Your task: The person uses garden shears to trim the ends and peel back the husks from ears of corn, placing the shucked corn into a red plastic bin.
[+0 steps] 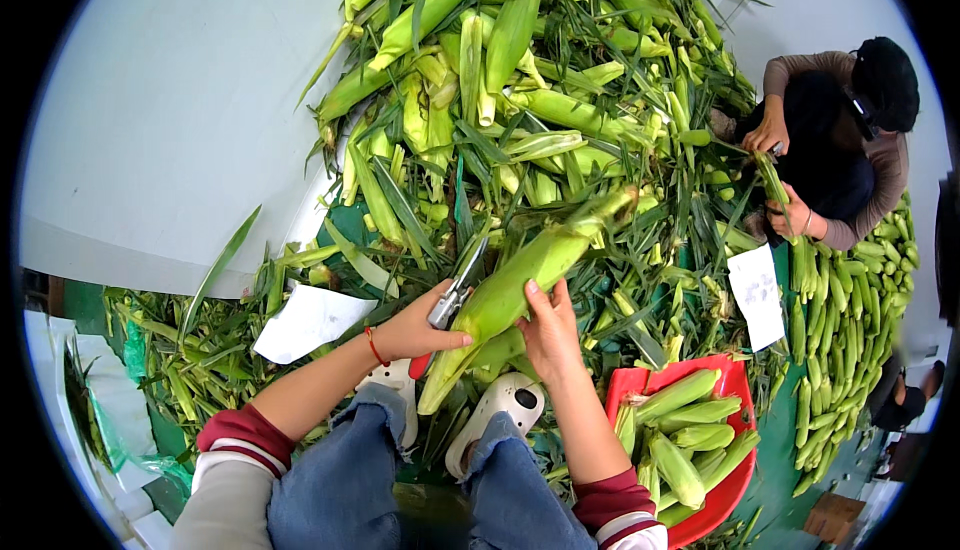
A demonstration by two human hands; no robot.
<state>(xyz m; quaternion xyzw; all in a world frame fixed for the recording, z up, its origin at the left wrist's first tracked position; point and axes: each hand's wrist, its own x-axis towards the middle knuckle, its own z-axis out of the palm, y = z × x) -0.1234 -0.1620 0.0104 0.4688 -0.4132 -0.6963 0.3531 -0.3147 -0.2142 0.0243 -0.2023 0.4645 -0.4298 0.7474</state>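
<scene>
The unhusked ear of corn (525, 278) lies diagonally at the centre of the frame, lower end toward lower left. The left hand (425, 325) is closed around the shears (452, 303), its thumb against the ear's lower part. The right hand (552, 338) grips the ear's right side, partly curled, thumb on the husk. A red basket (737, 490) containing corn ears (678, 470) stands at lower right.

Most fingers of the left hand (412, 331) are hidden beneath the ear of corn (522, 284) and the shears (449, 306), whose handle that hand partly covers. The ear hides some fingers of the right hand (552, 338). Beyond both hands, the top edge cuts off the corn pile (514, 40). Right of them, marks on the paper (757, 300) are too small to read.
</scene>
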